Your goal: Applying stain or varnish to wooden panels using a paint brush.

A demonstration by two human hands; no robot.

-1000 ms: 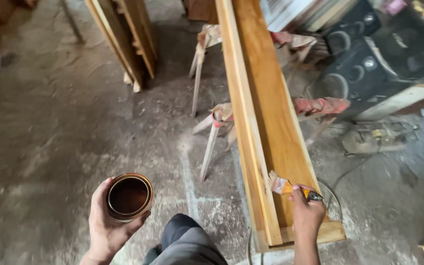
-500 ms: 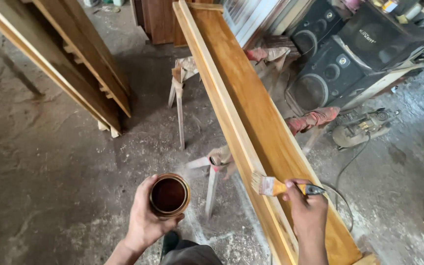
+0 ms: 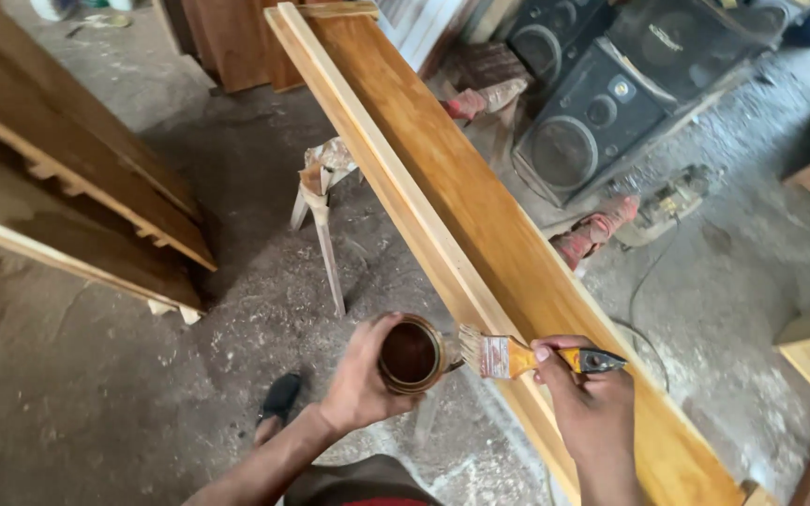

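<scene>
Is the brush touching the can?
Touching. In the head view, the bristles of the brush meet the rim of the can, with no gap showing. The left hand holds the can and the right hand holds the brush.

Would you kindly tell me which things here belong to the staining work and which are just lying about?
In use:
left hand holding the can of dark stain
right hand holding the paintbrush
long stained board
sawhorse beneath it

Lying about:
black speakers
power tool on the floor
leaning wooden frames
</scene>
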